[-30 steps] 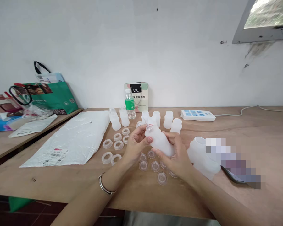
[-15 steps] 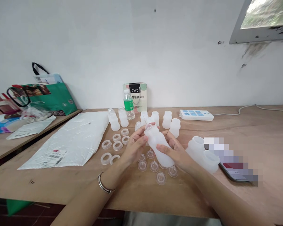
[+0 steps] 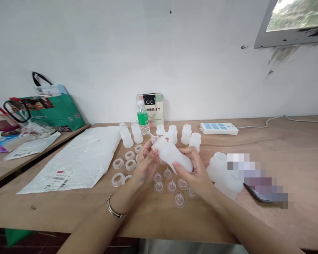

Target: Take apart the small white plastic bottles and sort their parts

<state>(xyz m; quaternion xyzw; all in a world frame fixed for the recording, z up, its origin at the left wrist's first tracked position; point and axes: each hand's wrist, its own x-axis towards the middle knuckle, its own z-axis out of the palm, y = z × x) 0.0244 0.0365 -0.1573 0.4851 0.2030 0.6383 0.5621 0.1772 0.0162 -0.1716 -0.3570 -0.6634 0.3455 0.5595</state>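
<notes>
A translucent white bottle (image 3: 172, 155) is held tilted above the wooden table (image 3: 267, 148), neck toward the upper left. My right hand (image 3: 192, 173) wraps round its body. My left hand (image 3: 145, 160) pinches a clear teat at its neck (image 3: 155, 140). Under my hands lie several clear teats (image 3: 172, 186). Several white collar rings (image 3: 118, 163) lie to the left. Further back stand several more white bottles (image 3: 185, 134).
A white plastic mailer bag (image 3: 76, 158) lies at left. A water bottle (image 3: 142, 118) and a small carton (image 3: 153, 107) stand by the wall, a power strip (image 3: 218, 128) to the right. Larger white bottles (image 3: 219, 171) and a phone (image 3: 257, 192) lie at right. A green bag (image 3: 55, 111) sits far left.
The bottle has swung so its neck points further up and left. My left hand has shifted up to the neck with the teat. The camera has drifted slightly.
</notes>
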